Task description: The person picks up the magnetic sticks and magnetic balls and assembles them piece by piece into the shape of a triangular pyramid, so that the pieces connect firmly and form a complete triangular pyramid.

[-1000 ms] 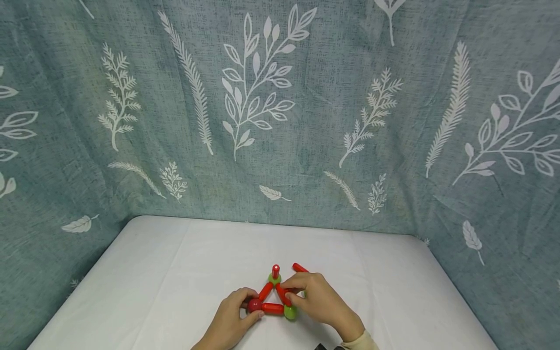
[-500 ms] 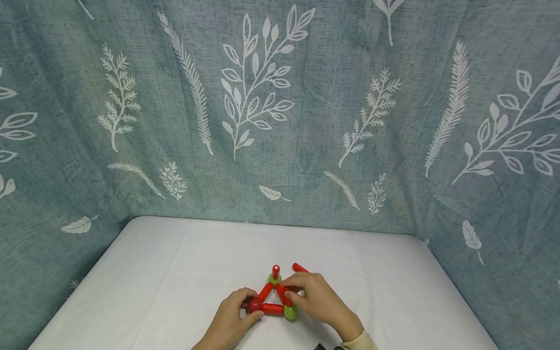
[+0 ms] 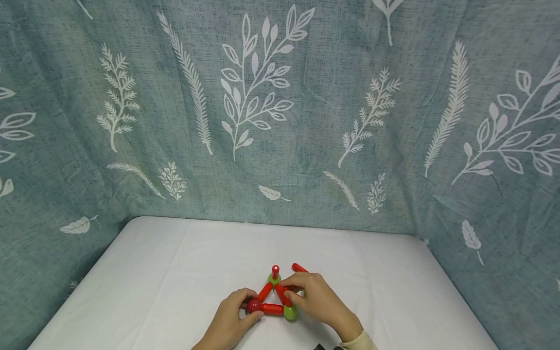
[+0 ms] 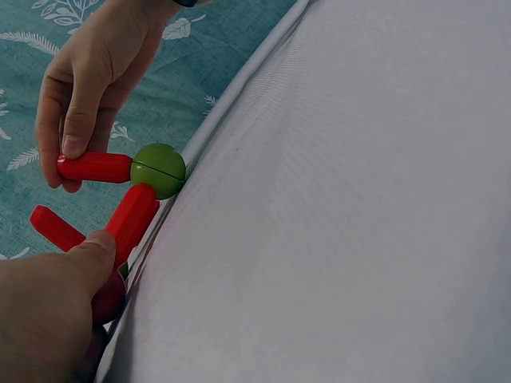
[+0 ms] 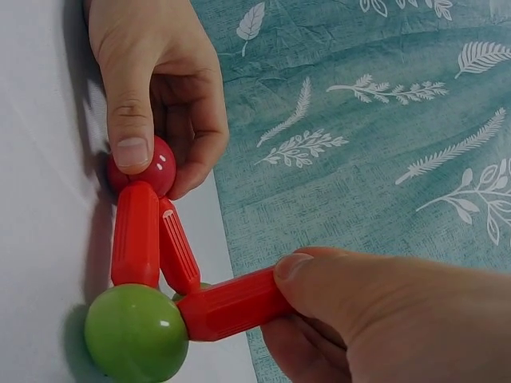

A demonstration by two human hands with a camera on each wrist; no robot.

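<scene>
Magnetic-style red rods and coloured balls are joined on the white table. My left hand (image 3: 232, 313) grips the red ball (image 3: 254, 305) at the left corner. From it, one red rod (image 3: 273, 309) runs to the front green ball (image 3: 290, 312) and another (image 3: 265, 291) to the back green ball (image 3: 274, 279). On that back ball a short red rod (image 3: 275, 270) stands up. My right hand (image 3: 317, 299) pinches a red rod (image 5: 235, 303) between thumb and fingers, its other end against the front green ball. The fingertips hide part of this rod.
Behind my right hand, another red rod (image 3: 299, 268) shows, partly covered by the hand. The white-covered table (image 3: 183, 272) meets a green leaf-patterned cloth (image 3: 245, 194) at the back and sides.
</scene>
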